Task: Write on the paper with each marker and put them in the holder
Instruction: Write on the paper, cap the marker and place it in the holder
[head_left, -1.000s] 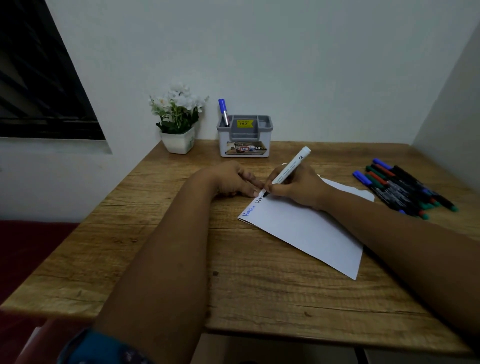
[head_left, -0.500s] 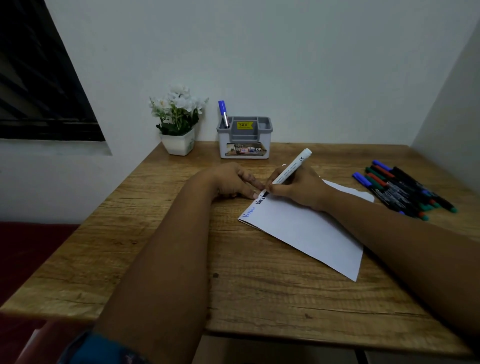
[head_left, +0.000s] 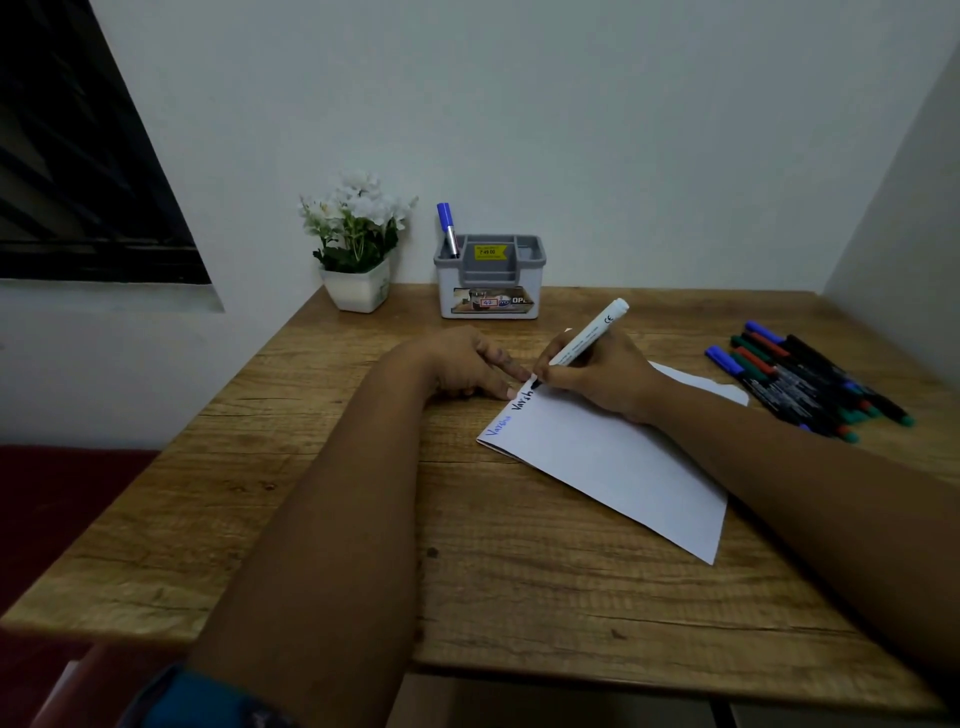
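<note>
Fingers (head_left: 558, 370) of the right hand (head_left: 602, 371) were curled tight round a white-barrelled black marker (head_left: 584, 339), tip down on the sheet of paper (head_left: 613, 457) at its far left corner. Left hand (head_left: 462, 364) lay flat, fingers straight, pinning that corner to the wooden table (head_left: 519, 582). Step in hand, by my reckoning: writing the second word, black, beside a blue one. Next would call for capping, then reaching to the grey holder (head_left: 489, 275), where one blue marker (head_left: 448, 228) stood. The remaining markers (head_left: 800, 379) lay well right.
</note>
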